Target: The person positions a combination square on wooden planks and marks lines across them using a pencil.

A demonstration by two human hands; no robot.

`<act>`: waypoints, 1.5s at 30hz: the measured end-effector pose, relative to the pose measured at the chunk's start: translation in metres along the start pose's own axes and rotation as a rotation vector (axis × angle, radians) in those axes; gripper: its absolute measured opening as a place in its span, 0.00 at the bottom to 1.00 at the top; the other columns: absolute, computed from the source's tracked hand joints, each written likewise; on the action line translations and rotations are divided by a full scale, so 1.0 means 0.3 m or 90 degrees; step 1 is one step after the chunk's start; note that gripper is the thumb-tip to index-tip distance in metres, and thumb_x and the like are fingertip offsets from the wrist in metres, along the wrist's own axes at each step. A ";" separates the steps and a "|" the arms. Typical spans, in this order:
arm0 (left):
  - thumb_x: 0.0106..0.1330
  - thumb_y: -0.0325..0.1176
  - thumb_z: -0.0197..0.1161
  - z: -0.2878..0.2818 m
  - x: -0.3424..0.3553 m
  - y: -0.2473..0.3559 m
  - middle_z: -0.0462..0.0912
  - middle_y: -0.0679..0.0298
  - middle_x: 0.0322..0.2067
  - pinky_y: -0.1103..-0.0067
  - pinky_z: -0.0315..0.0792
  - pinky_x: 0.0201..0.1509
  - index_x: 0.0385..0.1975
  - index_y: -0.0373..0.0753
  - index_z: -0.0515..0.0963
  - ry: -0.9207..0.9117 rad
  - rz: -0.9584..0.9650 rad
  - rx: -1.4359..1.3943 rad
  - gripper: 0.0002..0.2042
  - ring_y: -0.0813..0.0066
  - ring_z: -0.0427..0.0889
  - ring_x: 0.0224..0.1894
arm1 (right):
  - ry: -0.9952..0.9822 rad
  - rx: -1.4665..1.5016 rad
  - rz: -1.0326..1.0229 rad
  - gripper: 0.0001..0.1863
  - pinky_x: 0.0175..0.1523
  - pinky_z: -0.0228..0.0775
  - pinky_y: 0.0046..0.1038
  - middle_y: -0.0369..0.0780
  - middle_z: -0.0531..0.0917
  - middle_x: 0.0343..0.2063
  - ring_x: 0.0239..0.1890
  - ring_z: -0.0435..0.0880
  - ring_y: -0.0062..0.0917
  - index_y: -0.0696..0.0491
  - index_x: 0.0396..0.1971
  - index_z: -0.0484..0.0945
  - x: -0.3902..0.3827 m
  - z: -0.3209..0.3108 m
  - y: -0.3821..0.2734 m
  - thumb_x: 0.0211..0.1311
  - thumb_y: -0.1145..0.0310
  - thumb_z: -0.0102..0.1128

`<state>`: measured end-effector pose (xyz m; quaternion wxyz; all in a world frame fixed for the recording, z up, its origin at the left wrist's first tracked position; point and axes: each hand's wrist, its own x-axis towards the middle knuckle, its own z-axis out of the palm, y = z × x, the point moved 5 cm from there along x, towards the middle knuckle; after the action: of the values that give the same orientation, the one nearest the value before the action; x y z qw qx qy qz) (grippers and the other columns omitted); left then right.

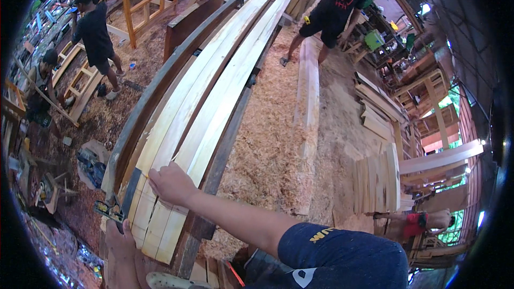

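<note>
Long pale boards (211,83) lie side by side on a dark wooden bench, running away from me. My right hand (172,184) is closed in a pinch over their near part, with a thin pencil-like stick poking out of it. Faint lines cross the near ends of the boards. At the near left corner my left hand (121,238) grips a dark square (109,210) with a slotted body, beside the left edge of the boards. The fingers of the left hand are partly hidden.
A person (342,2) stands at the far end with one hand on the boards. Two people work at the left near wooden frames (85,83). Shavings (267,128) cover the floor on the right. Stacked boards (377,179) and another person (420,222) are at the right.
</note>
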<state>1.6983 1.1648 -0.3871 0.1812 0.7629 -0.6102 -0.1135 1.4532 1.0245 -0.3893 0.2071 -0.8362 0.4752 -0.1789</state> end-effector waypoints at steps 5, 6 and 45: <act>0.74 0.44 0.62 0.009 -0.011 -0.017 0.78 0.42 0.36 0.53 0.71 0.43 0.43 0.32 0.73 -0.006 -0.004 -0.017 0.17 0.33 0.78 0.40 | 0.007 0.040 -0.012 0.12 0.45 0.68 0.43 0.45 0.80 0.21 0.29 0.79 0.44 0.54 0.35 0.75 -0.006 -0.005 -0.012 0.75 0.61 0.54; 0.74 0.44 0.62 0.009 -0.009 -0.029 0.79 0.39 0.41 0.53 0.73 0.49 0.47 0.31 0.73 -0.034 -0.046 0.001 0.19 0.33 0.79 0.46 | 0.006 0.039 -0.009 0.12 0.45 0.68 0.43 0.45 0.80 0.21 0.29 0.79 0.44 0.54 0.35 0.75 -0.001 -0.006 -0.010 0.75 0.61 0.54; 0.74 0.47 0.62 -0.005 -0.002 0.020 0.76 0.45 0.30 0.55 0.71 0.37 0.40 0.33 0.72 0.044 0.037 0.056 0.20 0.36 0.78 0.33 | -0.016 0.022 -0.010 0.12 0.47 0.69 0.42 0.45 0.81 0.22 0.31 0.81 0.43 0.56 0.36 0.75 -0.002 -0.006 0.001 0.75 0.62 0.53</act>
<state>1.6934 1.1645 -0.3833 0.1718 0.7553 -0.6301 -0.0549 1.4517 1.0245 -0.3879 0.2262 -0.8382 0.4630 -0.1786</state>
